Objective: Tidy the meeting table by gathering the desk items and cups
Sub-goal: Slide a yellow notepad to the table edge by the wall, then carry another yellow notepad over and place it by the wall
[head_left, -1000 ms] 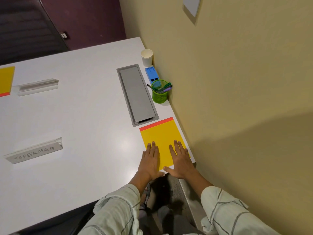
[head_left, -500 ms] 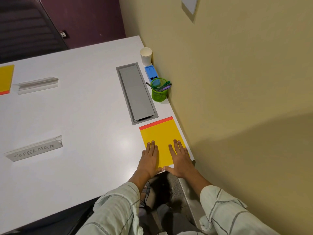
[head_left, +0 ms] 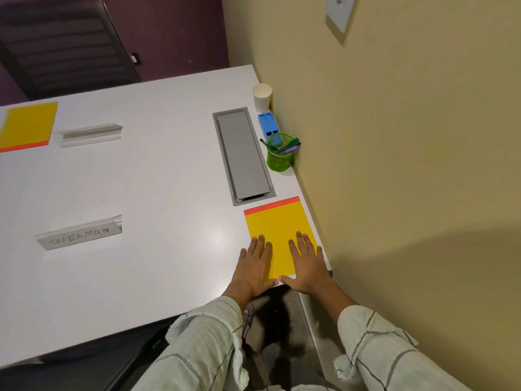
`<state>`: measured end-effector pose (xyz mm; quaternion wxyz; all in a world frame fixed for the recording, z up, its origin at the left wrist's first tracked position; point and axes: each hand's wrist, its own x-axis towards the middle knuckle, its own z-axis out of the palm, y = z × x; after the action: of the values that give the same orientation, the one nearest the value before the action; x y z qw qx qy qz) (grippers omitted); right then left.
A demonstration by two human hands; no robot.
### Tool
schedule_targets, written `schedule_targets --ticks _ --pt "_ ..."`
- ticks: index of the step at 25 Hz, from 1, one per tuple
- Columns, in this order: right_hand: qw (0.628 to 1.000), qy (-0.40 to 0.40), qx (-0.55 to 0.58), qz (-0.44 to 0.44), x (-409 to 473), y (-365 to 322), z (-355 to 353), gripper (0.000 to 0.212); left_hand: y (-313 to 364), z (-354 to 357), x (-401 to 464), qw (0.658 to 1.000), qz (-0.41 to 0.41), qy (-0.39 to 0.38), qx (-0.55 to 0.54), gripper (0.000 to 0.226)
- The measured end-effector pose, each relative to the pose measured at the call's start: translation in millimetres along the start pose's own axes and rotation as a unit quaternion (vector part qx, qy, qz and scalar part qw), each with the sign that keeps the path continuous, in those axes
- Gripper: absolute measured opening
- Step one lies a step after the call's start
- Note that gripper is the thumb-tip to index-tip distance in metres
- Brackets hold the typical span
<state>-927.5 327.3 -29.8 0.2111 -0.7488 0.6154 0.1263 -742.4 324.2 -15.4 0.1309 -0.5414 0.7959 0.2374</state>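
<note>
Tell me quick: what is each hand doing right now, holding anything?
Left hand: open, flat on the table, fingertips on the yellow notepad, holding nothing.
Right hand: open, flat on the notepad, holding nothing.

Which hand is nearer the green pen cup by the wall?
Right. The right hand lies flat on the yellow pad, roughly below the green pen cup; the left hand lies farther out on the pad's left edge.

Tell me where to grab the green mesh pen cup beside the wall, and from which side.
Grip the green mesh pen cup around its lower wall, coming from the side facing the grey cable hatch. It stands upright close to the yellow wall, and pens lean across its rim, so a top or wall-side approach is likely blocked.
</note>
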Motion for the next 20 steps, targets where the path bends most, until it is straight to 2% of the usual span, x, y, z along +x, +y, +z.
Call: schedule_targets --ticks 4,9,15,18,20 --pt "0.999 0.004 -0.016 -0.038 -0.5 -10.7 -15.9 0.102 -9.2 -14.0 -18.2 0.999 -0.015 0.033 0.019 0.095" --pt "0.989 0.021 -0.07 -0.128 21.0 -48.6 -55.6 0.093 -33.9 -42.2 -66.4 0.985 -0.108 0.133 -0.009 0.083" --pt "0.951 0.085 -0.085 -0.286 34.7 -158.1 -113.3 0.093 -81.8 -70.8 -144.4 0.95 -0.239 0.199 -0.001 0.085" --pt "0.926 0.117 -0.092 -0.347 26.0 -215.6 -139.2 0.096 -106.3 -96.1 -185.2 0.932 -0.276 0.235 0.022 0.084" --pt "0.908 0.144 -0.111 -0.377 16.8 -253.5 -153.7 0.09 -121.9 -109.0 -216.3 0.918 -0.297 0.259 0.04 0.082"
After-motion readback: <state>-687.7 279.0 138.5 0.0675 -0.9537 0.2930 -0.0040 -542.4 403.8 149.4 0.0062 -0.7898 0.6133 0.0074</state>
